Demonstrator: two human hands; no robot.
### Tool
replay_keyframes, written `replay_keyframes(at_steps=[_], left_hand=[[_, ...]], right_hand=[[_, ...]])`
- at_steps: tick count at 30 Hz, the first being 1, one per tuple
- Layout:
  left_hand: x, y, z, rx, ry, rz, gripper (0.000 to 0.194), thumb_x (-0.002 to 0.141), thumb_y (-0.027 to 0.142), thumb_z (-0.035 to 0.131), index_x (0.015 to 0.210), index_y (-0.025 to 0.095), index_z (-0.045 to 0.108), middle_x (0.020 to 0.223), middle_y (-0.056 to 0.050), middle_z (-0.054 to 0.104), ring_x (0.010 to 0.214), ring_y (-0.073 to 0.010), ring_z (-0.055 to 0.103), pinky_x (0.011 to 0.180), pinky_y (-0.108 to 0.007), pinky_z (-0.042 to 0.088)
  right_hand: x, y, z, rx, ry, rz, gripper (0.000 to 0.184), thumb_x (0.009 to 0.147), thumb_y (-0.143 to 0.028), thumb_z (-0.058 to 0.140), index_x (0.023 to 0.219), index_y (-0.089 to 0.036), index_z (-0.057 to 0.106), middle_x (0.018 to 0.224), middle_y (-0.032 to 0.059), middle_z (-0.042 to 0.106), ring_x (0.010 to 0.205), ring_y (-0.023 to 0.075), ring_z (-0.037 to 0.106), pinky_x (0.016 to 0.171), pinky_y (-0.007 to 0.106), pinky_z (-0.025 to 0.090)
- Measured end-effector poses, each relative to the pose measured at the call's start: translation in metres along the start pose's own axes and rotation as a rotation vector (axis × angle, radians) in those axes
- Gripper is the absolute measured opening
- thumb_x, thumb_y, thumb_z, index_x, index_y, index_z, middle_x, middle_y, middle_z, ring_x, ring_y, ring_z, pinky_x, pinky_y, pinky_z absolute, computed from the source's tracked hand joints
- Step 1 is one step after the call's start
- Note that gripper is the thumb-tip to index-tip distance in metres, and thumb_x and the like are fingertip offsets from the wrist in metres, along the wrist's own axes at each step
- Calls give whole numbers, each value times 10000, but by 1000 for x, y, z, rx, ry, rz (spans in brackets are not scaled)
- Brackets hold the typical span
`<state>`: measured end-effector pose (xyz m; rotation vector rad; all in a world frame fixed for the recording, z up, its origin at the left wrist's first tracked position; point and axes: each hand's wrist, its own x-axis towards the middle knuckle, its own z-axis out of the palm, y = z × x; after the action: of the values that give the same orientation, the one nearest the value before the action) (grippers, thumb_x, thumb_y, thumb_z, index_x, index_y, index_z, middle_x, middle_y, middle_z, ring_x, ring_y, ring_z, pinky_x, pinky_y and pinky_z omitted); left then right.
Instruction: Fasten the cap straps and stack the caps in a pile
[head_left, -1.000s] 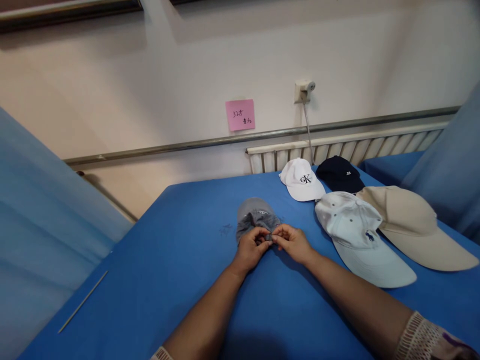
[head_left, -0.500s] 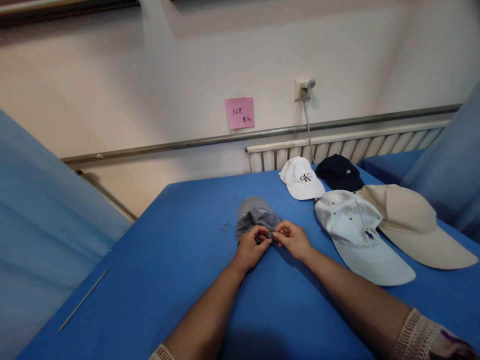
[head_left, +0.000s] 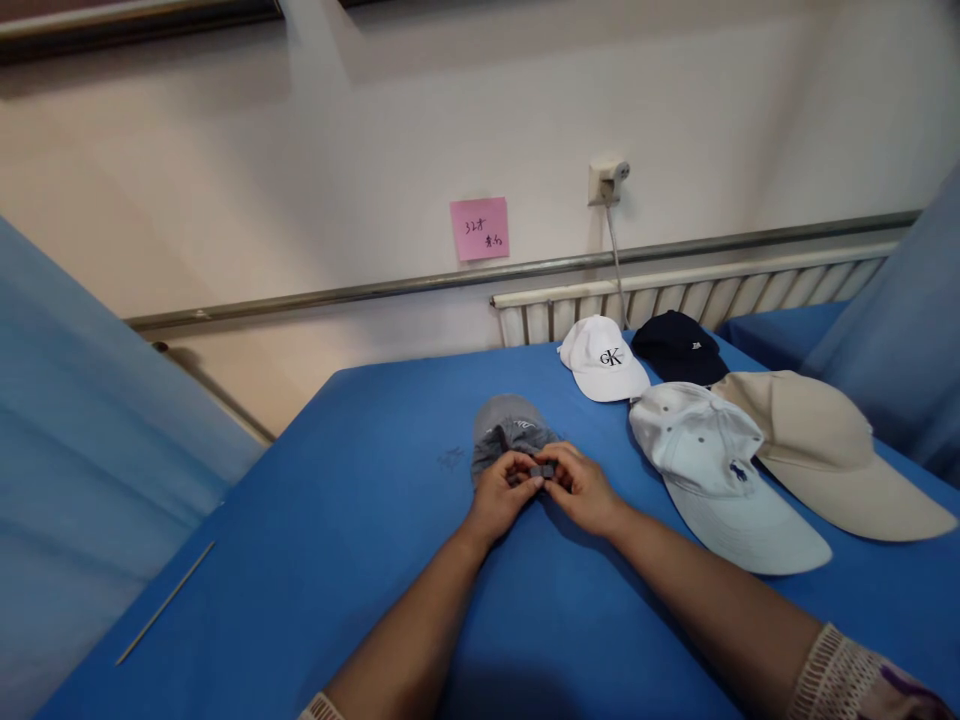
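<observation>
A grey baseball cap (head_left: 510, 415) lies on the blue-covered table, its brim pointing away from me and white lettering on its front. My left hand (head_left: 504, 492) pinches the near edge of the cap, at its back strap (head_left: 541, 471). My right hand (head_left: 583, 488) is closed on the same strap from the right, thumb and fingers pressed together. Between the two hands a short dark stretch of the strap shows. The fingers hide how the strap is fastened.
On the right lie a white cap (head_left: 600, 360), a black cap (head_left: 679, 345), a pale blue cap (head_left: 720, 470) and a beige long-brimmed cap (head_left: 817, 450). A thin stick (head_left: 165, 603) rests at the left on the blue table (head_left: 300, 540). Behind are a wall rail (head_left: 375, 289) and radiator (head_left: 697, 300).
The fingers of my right hand have shifted slightly along the strap, and more of the strap shows between my hands. The left hand stays nearly in place.
</observation>
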<state>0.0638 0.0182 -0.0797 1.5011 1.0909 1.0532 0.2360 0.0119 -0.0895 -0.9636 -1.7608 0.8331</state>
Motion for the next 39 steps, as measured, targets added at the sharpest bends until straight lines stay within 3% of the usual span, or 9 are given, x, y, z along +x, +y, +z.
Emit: replay_keyframes(at_steps=[4, 10, 17, 23, 27, 31, 35, 39], left_hand=[[-1, 0, 1, -106, -31, -39, 276, 685, 316, 764, 832, 161, 589, 812, -17, 633, 742, -137, 604, 715, -268, 475], [-2, 5, 3, -266, -18, -38, 283, 662, 299, 794, 783, 155, 582, 1056, -60, 640, 883, -162, 625, 807, -298, 487], [-4, 6, 3, -436, -81, -122, 275, 705, 282, 786, 802, 143, 569, 974, -49, 653, 758, -113, 605, 687, -229, 466], [-5, 9, -1, -559, -86, -215, 301, 716, 309, 787, 797, 142, 550, 986, -55, 646, 755, -117, 635, 716, -248, 499], [-4, 10, -2, -481, -46, -225, 325, 723, 357, 773, 844, 153, 551, 955, -49, 652, 727, -116, 641, 668, -241, 502], [-2, 4, 1, -245, -3, -104, 348, 676, 331, 800, 889, 158, 585, 772, 8, 620, 642, -95, 583, 611, -221, 462], [-2, 2, 2, -230, -15, -31, 272, 711, 328, 767, 771, 149, 570, 894, -16, 624, 703, -97, 576, 634, -223, 452], [-5, 8, -1, -354, -56, -138, 296, 732, 359, 753, 757, 141, 555, 1042, -55, 623, 667, -78, 574, 608, -221, 457]], right_hand=[[0, -4, -1, -84, -47, -108, 318, 814, -120, 544, 1108, -236, 579, 1098, 70, 573, 959, 196, 568, 790, 326, 476], [2, -3, -3, -159, -84, -73, 176, 847, -178, 569, 1016, -221, 585, 954, 45, 566, 788, 163, 554, 694, 292, 458], [1, -11, -2, -151, -29, -113, 201, 817, -174, 595, 1014, -213, 579, 888, 22, 547, 720, 142, 532, 642, 268, 437], [2, -8, -2, -65, 19, -94, 178, 785, -164, 606, 955, -208, 578, 840, 3, 549, 685, 130, 529, 632, 259, 437], [3, 0, -1, -15, 40, -48, 171, 780, -171, 606, 945, -208, 583, 799, -13, 548, 659, 122, 520, 613, 247, 430], [2, 3, 1, -53, 0, -56, 183, 781, -157, 594, 956, -210, 593, 791, -15, 540, 661, 119, 513, 614, 243, 423], [1, 1, 1, -71, -33, -51, 184, 778, -153, 593, 952, -211, 596, 787, -16, 535, 676, 123, 515, 628, 245, 428], [1, -2, 0, -35, -43, -15, 196, 772, -162, 602, 961, -212, 591, 803, -16, 545, 670, 119, 529, 620, 243, 432]])
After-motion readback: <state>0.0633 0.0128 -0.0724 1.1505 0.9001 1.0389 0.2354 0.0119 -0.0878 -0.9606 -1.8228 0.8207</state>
